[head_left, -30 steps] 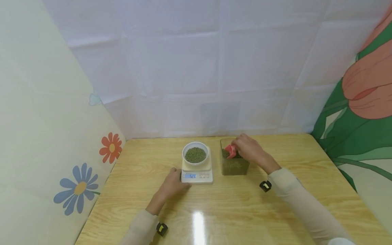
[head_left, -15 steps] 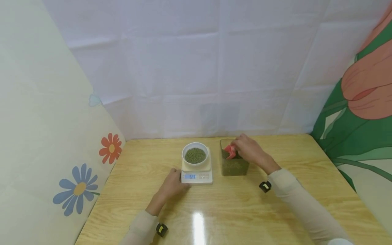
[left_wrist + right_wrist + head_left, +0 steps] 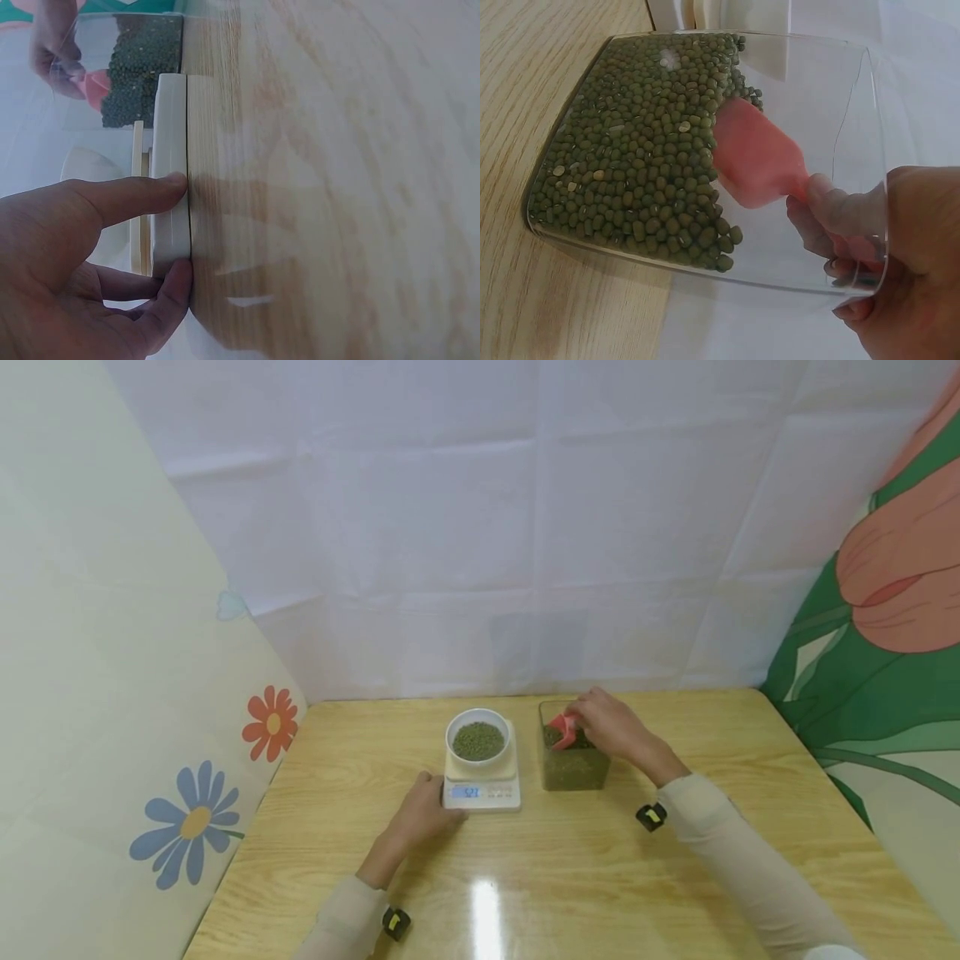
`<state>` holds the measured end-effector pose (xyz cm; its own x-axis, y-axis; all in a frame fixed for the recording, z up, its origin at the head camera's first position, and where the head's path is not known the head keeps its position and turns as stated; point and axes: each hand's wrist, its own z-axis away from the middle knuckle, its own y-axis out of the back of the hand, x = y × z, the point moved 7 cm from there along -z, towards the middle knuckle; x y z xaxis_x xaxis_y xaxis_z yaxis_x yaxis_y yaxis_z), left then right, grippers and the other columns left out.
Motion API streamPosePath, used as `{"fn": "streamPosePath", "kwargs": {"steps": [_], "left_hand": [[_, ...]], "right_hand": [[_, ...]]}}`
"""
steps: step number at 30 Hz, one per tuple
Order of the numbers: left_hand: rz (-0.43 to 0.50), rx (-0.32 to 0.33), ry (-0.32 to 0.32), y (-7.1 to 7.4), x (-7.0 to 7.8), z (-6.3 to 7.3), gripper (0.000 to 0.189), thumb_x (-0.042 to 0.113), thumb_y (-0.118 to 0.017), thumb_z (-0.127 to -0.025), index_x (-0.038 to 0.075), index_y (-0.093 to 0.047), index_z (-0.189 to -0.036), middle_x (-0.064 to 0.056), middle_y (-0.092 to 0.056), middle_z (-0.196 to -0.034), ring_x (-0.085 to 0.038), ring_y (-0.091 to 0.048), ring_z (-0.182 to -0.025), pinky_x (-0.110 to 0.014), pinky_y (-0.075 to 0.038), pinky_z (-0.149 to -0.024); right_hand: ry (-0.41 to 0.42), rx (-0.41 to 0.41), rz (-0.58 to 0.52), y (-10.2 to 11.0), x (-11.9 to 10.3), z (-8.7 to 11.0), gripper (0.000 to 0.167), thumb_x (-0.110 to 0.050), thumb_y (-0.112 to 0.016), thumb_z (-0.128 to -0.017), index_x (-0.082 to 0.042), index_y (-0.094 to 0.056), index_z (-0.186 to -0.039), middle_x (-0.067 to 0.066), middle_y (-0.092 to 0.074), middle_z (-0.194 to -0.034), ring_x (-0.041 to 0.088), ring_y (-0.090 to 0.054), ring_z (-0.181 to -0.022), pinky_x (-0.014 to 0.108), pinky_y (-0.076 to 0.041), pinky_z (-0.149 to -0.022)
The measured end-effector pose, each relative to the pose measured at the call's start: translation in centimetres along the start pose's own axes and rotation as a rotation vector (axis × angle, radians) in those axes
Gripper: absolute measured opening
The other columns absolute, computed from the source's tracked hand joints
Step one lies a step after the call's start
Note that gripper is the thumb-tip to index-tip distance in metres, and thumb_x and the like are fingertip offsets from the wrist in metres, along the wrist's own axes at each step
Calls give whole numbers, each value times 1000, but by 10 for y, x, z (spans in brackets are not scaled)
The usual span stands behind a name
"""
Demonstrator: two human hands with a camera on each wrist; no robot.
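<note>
A white kitchen scale (image 3: 504,795) stands on the table, its small display lit. On it sits a white bowl (image 3: 451,733) with green mung beans (image 3: 477,740) inside. My left hand (image 3: 426,810) holds the scale by its front left corner; in the left wrist view the thumb lies along the front edge and the fingers bend round the side. To the right is a clear square container (image 3: 574,770), partly filled with mung beans (image 3: 630,157). Inside it my right hand (image 3: 609,723) grips a pink scoop (image 3: 754,154) by its handle, the scoop's front edge against the beans.
The wooden table (image 3: 585,877) meets a white cloth backdrop (image 3: 420,527) just behind the scale and container. Flower-printed sheets (image 3: 90,693) hang at both sides. A narrow gap lies between the scale and the container.
The pink scoop has turned slightly within the container, in my right hand's grip. My left hand, the scale and the bowl have stayed in place.
</note>
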<state>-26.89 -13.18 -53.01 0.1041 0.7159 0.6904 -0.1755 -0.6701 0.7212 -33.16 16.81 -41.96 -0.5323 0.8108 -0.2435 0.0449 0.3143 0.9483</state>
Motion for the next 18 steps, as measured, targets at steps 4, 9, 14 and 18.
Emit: {"fn": "streamPosePath", "kwargs": {"steps": [4, 9, 14, 18], "left_hand": [[8, -1, -3, 0, 1, 0, 58, 17, -90, -80, -5, -68, -128, -13, -56, -107, -21, -53, -90, -37, -56, -81], [20, -2, -9, 0, 2, 0, 56, 16, -90, -79, -4, -69, -127, -13, -56, -107, -22, -53, -90, -37, -56, -81], [22, -2, -8, 0, 2, 0, 57, 17, -90, -80, -5, -69, -128, -13, -56, -108, -21, -54, -90, -38, -57, -82], [19, -1, -10, 0, 2, 1, 56, 18, -91, -80, -5, -69, -127, -12, -56, -107, -21, -53, -90, -38, -56, -82]], "right_hand": [[-8, -2, -23, 1, 1, 2, 19, 0, -67, -100, 0, -78, -115, 16, -75, -110, 35, -63, -105, 53, -56, -95], [-21, -5, -47, 4, 2, 3, 20, 2, -65, -101, 1, -77, -117, 17, -75, -112, 35, -63, -105, 54, -56, -94], [-20, 12, -71, 6, 5, 4, 20, 3, -64, -101, 2, -77, -116, 18, -75, -111, 36, -63, -104, 55, -55, -95], [-26, 29, -105, 8, 8, 5, 20, 3, -64, -101, 3, -77, -116, 17, -76, -110, 36, -65, -103, 56, -55, -96]]}}
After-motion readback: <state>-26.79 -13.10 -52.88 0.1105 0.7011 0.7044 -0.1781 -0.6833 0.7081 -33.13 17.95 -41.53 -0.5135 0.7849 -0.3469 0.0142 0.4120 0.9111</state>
